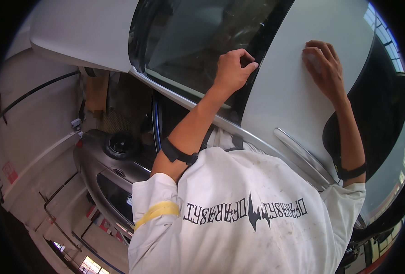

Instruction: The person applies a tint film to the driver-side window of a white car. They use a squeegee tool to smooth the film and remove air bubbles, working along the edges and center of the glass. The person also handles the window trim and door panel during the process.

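Note:
My left hand (233, 69) is closed over the dark edge of a car's glass pane (189, 43), its thumb and forefinger brought close together. Whether something small sits between them is too hard to see. Over the white car panel (280, 77) to the right, my right hand (325, 68) has its fingers curled downward. A pale patch shows between those fingers and the thumb, but I cannot make out what it is. Both hands are apart from each other, one on either side of the boundary between glass and panel. Black bands wrap both arms.
A silver trim strip (189, 100) runs along the car's near edge, close to my body. Another dark glass area (380, 118) lies right of the white panel. Behind me to the left stands a dark grey car (93, 153), beside a pale wall (29, 118) with a black hose.

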### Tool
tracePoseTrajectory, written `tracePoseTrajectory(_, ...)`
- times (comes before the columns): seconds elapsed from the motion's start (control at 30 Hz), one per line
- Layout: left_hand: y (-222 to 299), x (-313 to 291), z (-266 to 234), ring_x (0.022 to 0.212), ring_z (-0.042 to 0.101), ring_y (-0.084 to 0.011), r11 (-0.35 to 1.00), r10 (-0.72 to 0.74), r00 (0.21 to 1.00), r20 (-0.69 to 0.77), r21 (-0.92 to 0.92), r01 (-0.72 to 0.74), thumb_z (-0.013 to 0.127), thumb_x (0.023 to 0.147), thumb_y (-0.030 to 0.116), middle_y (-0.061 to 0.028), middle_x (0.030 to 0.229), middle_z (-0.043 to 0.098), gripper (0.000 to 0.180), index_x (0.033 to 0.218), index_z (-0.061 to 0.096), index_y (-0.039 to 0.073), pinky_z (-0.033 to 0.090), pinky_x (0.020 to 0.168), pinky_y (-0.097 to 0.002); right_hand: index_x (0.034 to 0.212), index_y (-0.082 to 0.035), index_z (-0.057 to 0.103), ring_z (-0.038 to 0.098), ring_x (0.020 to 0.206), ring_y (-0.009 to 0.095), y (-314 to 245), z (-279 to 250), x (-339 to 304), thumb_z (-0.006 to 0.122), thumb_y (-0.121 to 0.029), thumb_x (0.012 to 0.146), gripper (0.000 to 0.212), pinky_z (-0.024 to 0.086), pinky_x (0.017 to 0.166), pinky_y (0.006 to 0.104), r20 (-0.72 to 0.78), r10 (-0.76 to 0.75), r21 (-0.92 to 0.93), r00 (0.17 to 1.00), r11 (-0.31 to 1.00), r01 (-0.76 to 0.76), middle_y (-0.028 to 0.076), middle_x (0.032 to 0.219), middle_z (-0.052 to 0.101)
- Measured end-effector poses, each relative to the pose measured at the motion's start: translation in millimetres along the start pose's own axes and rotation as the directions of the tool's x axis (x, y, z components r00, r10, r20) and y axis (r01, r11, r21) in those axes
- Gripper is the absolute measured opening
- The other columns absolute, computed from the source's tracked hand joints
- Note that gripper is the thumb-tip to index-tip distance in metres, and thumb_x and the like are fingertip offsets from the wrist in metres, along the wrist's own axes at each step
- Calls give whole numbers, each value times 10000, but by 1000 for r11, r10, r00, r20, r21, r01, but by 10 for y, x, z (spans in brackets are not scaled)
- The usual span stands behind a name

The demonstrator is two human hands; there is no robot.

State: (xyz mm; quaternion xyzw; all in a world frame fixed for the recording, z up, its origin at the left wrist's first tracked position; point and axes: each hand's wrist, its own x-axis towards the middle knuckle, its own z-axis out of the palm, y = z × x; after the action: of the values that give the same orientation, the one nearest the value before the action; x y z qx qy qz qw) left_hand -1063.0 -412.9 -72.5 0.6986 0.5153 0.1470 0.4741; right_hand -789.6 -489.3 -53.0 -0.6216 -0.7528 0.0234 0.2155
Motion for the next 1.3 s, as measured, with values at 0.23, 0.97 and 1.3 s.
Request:
tracePoseTrajectory(0.23, -88, 10, 10, 594, 621, -127, 997, 31, 999, 32, -69, -29, 758, 839, 185, -70, 691, 691, 185, 893, 717, 13, 486, 602, -278, 1027, -141, 624, 560, 1131, 242, -87, -4, 40, 702, -107, 869, 179, 516, 985, 409, 30, 29, -95, 999, 995, -26, -9, 1187, 612)
tracePoseTrajectory(0.97, -247, 46, 69, 592, 625, -186, 974, 66, 998, -10, -216, -67, 733, 817, 235, -96, 633, 646, 212, 860, 693, 31, 503, 636, -339, 952, -133, 612, 539, 1112, 263, -190, 54, 141, 667, -150, 879, 93, 508, 905, 425, 67, 136, -159, 988, 979, -123, 11, 1142, 586)
tracePoseTrajectory(1.3, -171, 70, 87, 656, 667, -244, 990, 91, 995, 29, -110, -87, 722, 818, 204, -115, 685, 678, 200, 875, 685, 16, 524, 689, -373, 958, -126, 616, 540, 1131, 259, -190, 83, 144, 669, -169, 881, 104, 510, 908, 426, 69, 121, -185, 990, 977, -106, 14, 1152, 589)
